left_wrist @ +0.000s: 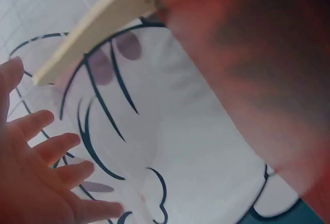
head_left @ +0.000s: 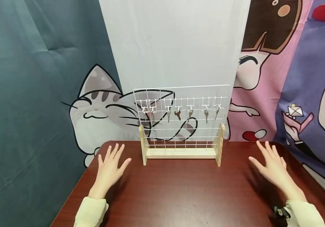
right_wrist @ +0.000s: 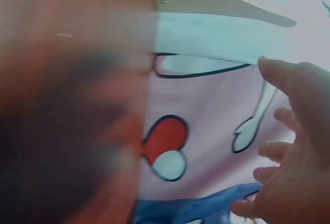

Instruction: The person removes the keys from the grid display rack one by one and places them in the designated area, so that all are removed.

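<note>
On the far part of the table stands a white wire grid rack (head_left: 185, 134) in a pale wooden base (head_left: 181, 153). Several keys hang from its small white hooks, among them a brown key (head_left: 178, 113) and a silver key (head_left: 206, 116). To the left of the rack my left hand (head_left: 109, 168) hovers over the table with fingers spread, holding nothing. My right hand (head_left: 273, 168) is likewise spread and free of any object, to the right of the rack. Each wrist view shows spread fingers near one wooden upright (left_wrist: 98, 26) of the base, without contact.
The dark red-brown table (head_left: 179, 192) has rounded far corners. Right behind it hang a white cloth with a cartoon cat (head_left: 97, 126), a teal curtain (head_left: 32, 110) and a pink and purple printed cloth (head_left: 267, 101). A dark band (head_left: 281, 212) sits at my right wrist.
</note>
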A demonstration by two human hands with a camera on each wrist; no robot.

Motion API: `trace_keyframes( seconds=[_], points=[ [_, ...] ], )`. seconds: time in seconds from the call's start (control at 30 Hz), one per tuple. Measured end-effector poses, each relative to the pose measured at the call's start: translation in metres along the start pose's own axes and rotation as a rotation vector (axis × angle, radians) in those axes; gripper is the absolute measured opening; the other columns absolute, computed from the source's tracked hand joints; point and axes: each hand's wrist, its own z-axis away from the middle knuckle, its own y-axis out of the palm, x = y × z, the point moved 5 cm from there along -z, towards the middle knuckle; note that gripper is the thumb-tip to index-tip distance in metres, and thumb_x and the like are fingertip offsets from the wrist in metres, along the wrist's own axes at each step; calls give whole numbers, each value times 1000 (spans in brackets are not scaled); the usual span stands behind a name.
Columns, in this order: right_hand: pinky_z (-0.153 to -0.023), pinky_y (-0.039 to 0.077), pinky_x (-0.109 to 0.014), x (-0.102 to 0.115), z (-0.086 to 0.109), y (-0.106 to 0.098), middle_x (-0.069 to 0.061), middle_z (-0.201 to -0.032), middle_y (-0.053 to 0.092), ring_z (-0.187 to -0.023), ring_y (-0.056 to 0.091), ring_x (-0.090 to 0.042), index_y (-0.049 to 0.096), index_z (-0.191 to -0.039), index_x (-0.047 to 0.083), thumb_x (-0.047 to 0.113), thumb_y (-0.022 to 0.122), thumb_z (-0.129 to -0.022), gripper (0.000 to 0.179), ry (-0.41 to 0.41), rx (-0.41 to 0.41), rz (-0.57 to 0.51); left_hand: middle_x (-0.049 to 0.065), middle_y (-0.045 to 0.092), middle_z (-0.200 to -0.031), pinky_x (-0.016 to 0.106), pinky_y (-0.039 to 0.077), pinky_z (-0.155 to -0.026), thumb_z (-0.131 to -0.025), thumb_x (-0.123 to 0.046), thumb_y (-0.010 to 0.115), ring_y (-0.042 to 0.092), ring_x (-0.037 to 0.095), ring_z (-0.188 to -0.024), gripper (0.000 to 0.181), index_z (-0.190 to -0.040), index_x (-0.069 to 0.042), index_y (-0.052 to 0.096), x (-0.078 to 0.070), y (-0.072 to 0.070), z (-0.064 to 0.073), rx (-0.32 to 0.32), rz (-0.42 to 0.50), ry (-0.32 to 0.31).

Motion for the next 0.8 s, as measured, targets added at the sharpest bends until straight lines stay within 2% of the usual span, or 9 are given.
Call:
trace_keyframes(
  seconds=[0.17, 0.3, 0.4, 0.47, 0.53, 0.57, 0.63, 0.7, 0.8],
  points=[
    [-115, 13, -70, 17, -25, -18, -34, -158, 20, -146, 16, -52, 31, -156, 2, 29, 65, -99, 72, -83, -64, -106, 15, 42, -156, 74, 15, -113, -101, -45, 59, 29, 40, -147, 65, -153, -11, 43, -10, -11, -9, 17, 212, 11],
    [-114, 22, -67, 33, -50, -23, -32, -156, 29, -141, 30, -53, 33, -155, 0, 33, 63, -101, 69, -92, -65, -116, 12, 46, -153, 65, 24, -116, -101, -35, 62, 36, 37, -144, 59, -152, -11, 45, -24, -19, -19, 1, 335, 54],
    [-105, 34, -67, 47, -66, -23, -33, -147, 43, -129, 45, -53, 37, -154, 3, 35, 61, -102, 66, -84, -68, -116, 10, 50, -151, 57, 34, -114, -101, -32, 63, 43, 33, -141, 55, -151, -13, 47, -35, -23, -28, -25, 408, 69],
    [-94, 42, -65, 58, -74, -21, -33, -134, 55, -113, 55, -50, 41, -152, 5, 35, 60, -102, 62, -80, -90, -119, 8, 52, -149, 52, 38, -113, -102, -32, 62, 46, 31, -139, 53, -150, -15, 49, -41, -26, -34, -42, 445, 65],
    [-80, 46, -56, 68, -80, -19, -29, -110, 64, -90, 60, -44, 46, -151, 7, 34, 61, -101, 58, -80, -118, -128, 7, 54, -147, 50, 39, -112, -102, -32, 62, 48, 28, -137, 51, -149, -15, 50, -45, -29, -40, -51, 478, 62],
    [-74, 45, -52, 72, -82, -18, -27, -99, 64, -81, 58, -41, 48, -150, 9, 35, 61, -101, 57, -75, -127, -136, 7, 55, -146, 49, 40, -112, -102, -32, 61, 49, 27, -137, 50, -149, -16, 51, -47, -30, -42, -55, 492, 60],
    [-75, 50, -51, 81, -87, -15, -26, -103, 66, -82, 65, -40, 49, -149, 10, 37, 61, -101, 56, -72, -128, -155, 8, 57, -144, 48, 41, -111, -102, -31, 61, 51, 27, -135, 49, -147, -15, 52, -51, -32, -48, -63, 532, 62],
    [-79, 55, -52, 87, -92, -12, -27, -116, 66, -90, 69, -43, 49, -149, 9, 38, 61, -101, 57, -68, -106, -184, 10, 57, -144, 46, 44, -109, -103, -28, 61, 53, 27, -133, 47, -147, -12, 52, -55, -34, -54, -70, 589, 72],
    [-91, 52, -62, 95, -100, -7, -28, -144, 49, -114, 61, -50, 47, -150, 6, 37, 62, -101, 60, -71, -70, -207, 14, 58, -142, 44, 47, -107, -103, -22, 60, 55, 29, -130, 45, -145, -7, 53, -63, -36, -66, -81, 698, 90]
  ],
)
